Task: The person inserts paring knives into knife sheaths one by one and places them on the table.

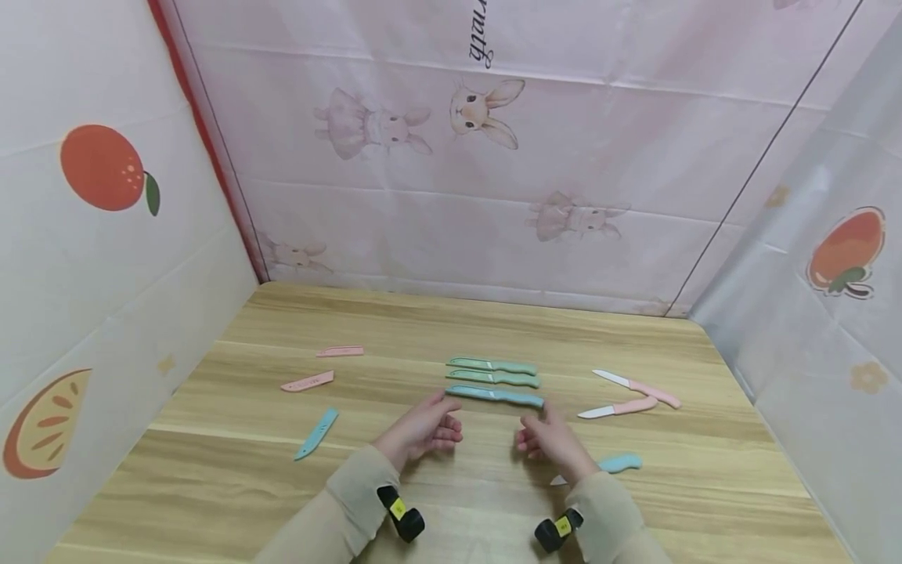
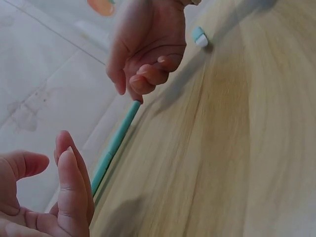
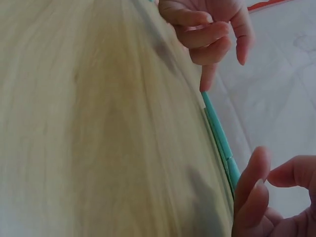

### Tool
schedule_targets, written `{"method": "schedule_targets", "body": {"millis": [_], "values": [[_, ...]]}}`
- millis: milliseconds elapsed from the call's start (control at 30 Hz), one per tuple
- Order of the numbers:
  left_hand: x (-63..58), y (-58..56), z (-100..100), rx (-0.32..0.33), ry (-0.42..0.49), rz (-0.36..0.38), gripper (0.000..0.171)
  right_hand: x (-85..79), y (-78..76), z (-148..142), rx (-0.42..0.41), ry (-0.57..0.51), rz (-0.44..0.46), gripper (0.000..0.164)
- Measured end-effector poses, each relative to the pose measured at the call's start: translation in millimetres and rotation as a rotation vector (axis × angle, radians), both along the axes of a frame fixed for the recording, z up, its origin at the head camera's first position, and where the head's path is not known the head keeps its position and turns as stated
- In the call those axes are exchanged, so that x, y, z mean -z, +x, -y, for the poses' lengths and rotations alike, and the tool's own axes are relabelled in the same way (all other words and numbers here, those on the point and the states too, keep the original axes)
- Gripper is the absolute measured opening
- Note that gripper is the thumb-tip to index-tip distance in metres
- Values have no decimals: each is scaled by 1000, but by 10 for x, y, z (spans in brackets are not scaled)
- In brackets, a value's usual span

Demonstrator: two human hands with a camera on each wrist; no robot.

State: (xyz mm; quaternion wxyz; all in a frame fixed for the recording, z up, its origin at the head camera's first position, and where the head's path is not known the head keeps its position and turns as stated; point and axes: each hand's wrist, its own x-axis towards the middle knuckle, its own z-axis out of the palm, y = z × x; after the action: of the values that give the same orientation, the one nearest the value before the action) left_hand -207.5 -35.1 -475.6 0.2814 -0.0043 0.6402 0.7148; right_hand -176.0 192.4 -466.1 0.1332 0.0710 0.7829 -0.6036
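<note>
A light blue knife point(image 1: 495, 395) in its sheath lies crosswise on the wooden table. The left hand point(image 1: 423, 431) touches its sheath tip with an outstretched finger, the other fingers loosely bent. At the handle end, the right hand point(image 1: 553, 445) likewise has a fingertip against the knife. Neither hand grips it; the left wrist view shows the blue knife point(image 2: 114, 145) lying between the two hands. Just behind it, two sheathed green knives, a farther one point(image 1: 510, 366) and a nearer one point(image 1: 510, 380), lie roughly parallel.
Two bare pink-handled knives point(image 1: 658, 393) point(image 1: 627, 407) lie at right. Another blue knife point(image 1: 620, 464) is partly hidden behind the right wrist. To the left are a blue sheath point(image 1: 317, 433) and two pink sheaths point(image 1: 308, 382) point(image 1: 340, 352). Printed curtains point(image 1: 423, 235) surround the table.
</note>
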Motion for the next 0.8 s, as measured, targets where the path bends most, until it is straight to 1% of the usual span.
{"method": "schedule_targets", "body": {"millis": [67,300,467,700,800], "values": [[13,-22,1,6,-14,2,74,21,-19,-7,-4,5,19,70],[8,-73,-3,26,-62,10,73,37,-64,-16,-26,-17,30,67],[4,-77,-12,57,-82,2,75,30,-78,-25,-22,-22,45,69],[10,-79,-8,59,-99,-12,73,48,-108,-39,-38,-15,69,70],[20,-84,2,65,-105,-5,72,56,-111,-48,-42,-19,76,70]]}}
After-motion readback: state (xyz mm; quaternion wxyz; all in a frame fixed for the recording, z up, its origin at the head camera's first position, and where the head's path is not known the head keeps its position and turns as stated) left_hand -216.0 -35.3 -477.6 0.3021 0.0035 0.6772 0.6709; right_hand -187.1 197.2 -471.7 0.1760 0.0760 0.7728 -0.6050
